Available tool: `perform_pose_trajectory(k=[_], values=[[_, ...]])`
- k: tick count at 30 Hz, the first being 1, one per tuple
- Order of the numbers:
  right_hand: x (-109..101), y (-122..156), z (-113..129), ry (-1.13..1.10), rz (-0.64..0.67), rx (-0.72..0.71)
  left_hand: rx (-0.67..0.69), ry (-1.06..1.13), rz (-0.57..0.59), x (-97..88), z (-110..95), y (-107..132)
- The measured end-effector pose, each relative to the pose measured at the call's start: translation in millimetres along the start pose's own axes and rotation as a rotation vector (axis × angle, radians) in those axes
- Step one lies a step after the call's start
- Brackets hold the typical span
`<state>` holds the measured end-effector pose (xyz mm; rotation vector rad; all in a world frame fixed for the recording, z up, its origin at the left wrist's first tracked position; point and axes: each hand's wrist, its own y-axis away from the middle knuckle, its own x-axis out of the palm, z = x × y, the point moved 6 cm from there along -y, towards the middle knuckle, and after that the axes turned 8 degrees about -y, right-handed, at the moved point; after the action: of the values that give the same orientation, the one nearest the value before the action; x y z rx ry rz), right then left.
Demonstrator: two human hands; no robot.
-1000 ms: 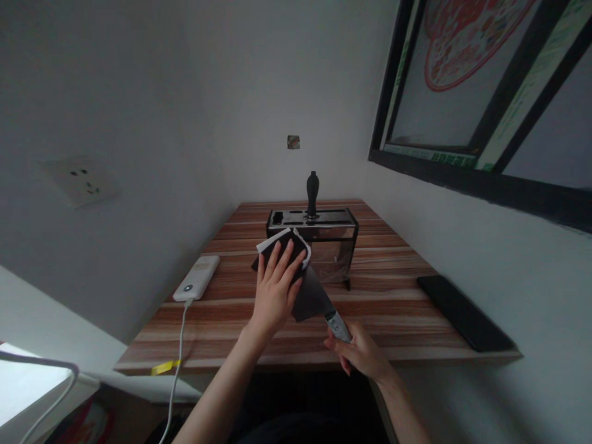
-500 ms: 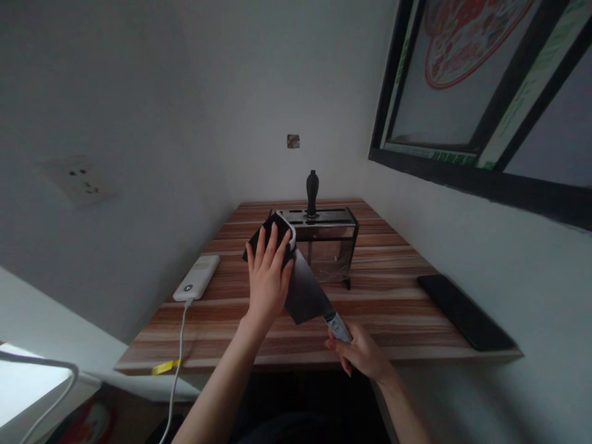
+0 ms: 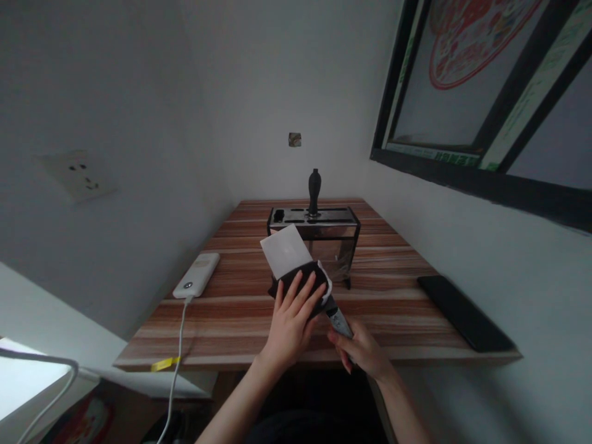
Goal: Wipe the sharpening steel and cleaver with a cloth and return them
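Note:
My right hand (image 3: pixel 359 353) is wrapped round the patterned grey handle of a cleaver (image 3: pixel 285 251). The blade points up and to the left, above the tabletop. My left hand (image 3: pixel 296 314) presses a black cloth (image 3: pixel 319 271) with a white edge against the lower part of the blade, near the handle. Its fingers lie over the cloth, and the thumb is mostly hidden. The far part of the blade shows bare and pale. Behind it stands a knife block (image 3: pixel 335 231) with a slotted metal top, clear sides and a black-handled tool (image 3: pixel 314 192) upright in it.
The wood-striped table (image 3: pixel 398 320) stands against walls. At its left lies a white power bank (image 3: pixel 198 276) with a white cable (image 3: pixel 178 357) hanging over the front edge, by a yellow tag (image 3: pixel 164 364). A black phone-like slab (image 3: pixel 467 313) lies at the right.
My left hand has slid the cloth down the blade, from the far tip toward the handle, uncovering the blade's end. My right hand has stayed nearly in place on the cleaver.

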<state>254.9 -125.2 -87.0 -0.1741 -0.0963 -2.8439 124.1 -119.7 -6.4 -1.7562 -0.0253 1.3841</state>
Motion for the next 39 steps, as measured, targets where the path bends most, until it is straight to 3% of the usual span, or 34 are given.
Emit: perform_pose_trajectory(k=[9, 16, 26, 39], values=[[-0.2, -1.2, 2.3, 0.007, -0.005, -0.026, 0.124, 0.078, 0.074, 6.2, -24.4, 17.8], [-1.3, -0.2, 2.2, 0.028, -0.022, -0.029, 0.110, 0.047, 0.086, 7.7, -23.7, 15.6], [0.9, 1.1, 0.7, 0.024, -0.007, 0.016, -0.038, -0.028, -0.017, -1.9, 6.0, -4.3], [0.6, 0.9, -4.3, 0.042, -0.003, 0.024, -0.193, -0.009, -0.230, -40.4, 57.9, -59.3]])
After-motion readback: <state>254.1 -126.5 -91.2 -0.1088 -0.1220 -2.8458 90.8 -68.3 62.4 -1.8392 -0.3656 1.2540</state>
